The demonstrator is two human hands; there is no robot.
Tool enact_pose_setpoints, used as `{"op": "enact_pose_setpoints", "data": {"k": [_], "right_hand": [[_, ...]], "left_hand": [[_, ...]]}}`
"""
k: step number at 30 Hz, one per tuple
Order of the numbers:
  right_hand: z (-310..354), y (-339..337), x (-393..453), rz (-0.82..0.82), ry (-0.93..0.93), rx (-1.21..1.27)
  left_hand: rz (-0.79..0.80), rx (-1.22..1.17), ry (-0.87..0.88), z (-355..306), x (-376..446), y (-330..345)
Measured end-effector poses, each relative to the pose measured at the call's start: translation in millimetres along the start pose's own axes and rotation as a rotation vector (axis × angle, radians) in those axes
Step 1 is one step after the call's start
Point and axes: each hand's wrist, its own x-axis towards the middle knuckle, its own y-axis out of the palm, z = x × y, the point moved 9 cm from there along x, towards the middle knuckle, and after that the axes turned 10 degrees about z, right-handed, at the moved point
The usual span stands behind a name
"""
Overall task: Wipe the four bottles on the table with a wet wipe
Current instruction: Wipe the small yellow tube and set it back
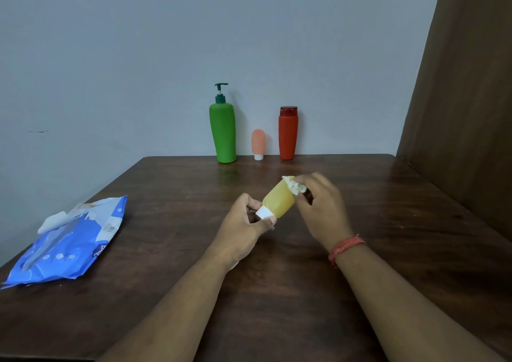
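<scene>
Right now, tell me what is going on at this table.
A person is wiping a small yellow squeeze bottle. The left hand grips its white cap end, held above the dark wooden table, while the right hand presses a crumpled white wet wipe against its far end. A tall green pump bottle, a small peach tube and a red bottle stand by the wall. A blue wipe packet lies open at left.

Blue wipes pack (66,239) print too small to read, corner cut by the left edge. Yellow bottle (278,201) far end hidden under crumpled wipe (295,186). Cap partly covered by left hand (245,223) fingers.
</scene>
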Motion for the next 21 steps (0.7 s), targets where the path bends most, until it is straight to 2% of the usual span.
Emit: {"op": "enact_pose_setpoints", "data": {"k": [3, 7, 9, 13, 16, 19, 21], "right_hand": [[14.3, 15.4, 0.7, 0.087, -0.096, -0.008], [-11.7, -7.5, 4.3, -0.069, 0.097, -0.022], [-19.7, -11.4, 3.3, -0.061, 0.146, -0.042], [11.1, 12.9, 1.9, 0.143, -0.032, 0.033], [44.2, 33.8, -4.6, 0.298, -0.184, -0.078], [56.6, 41.0, -8.5, 0.335, -0.263, -0.193], [48.9, 31.1, -3.7, 0.254, -0.213, -0.171]], "left_hand": [[-0.013, 0.058, 0.002, -5.1, -1.8, -1.4], [0.001, 0.154, 0.017, -9.0, -0.5, 1.9], [0.003, 0.160, 0.022, -9.3, -0.3, 2.4], [-0.019, 0.122, 0.009, -6.7, -1.1, 0.1], [-0.042, 0.111, 0.023, -8.8, -1.7, -2.8], [-0.055, 0.076, 0.014, -8.8, -2.0, -4.6], [-0.046, -0.010, 0.005, -5.8, -1.0, -3.2]]}}
